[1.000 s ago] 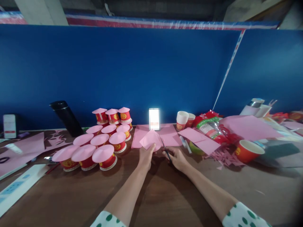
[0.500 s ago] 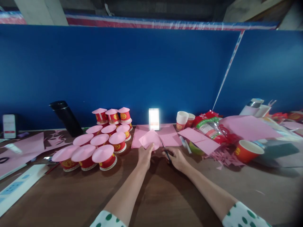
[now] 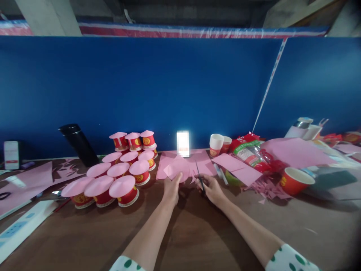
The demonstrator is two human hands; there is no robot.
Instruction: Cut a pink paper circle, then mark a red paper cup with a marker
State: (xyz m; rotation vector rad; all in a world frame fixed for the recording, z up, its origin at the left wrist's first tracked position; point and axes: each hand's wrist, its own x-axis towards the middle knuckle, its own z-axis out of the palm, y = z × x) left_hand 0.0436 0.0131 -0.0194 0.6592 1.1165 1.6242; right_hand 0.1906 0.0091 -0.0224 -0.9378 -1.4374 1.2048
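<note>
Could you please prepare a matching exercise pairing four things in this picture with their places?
Things:
1. Scissors
2. Round pink paper
3. Black flask
4. Open red cup

Places:
A. left of the back row of pink-topped cups
B. in the right hand
C. right of the pink shreds
D. in the left hand

Pairs: 1-B, 2-D, 3-A, 4-C

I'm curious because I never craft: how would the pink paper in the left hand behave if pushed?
The pink paper looks thin, so it is probably very light and would likely bend if pushed. It might be slightly stiff, since it extends past the left hand without visibly drooping.
</note>
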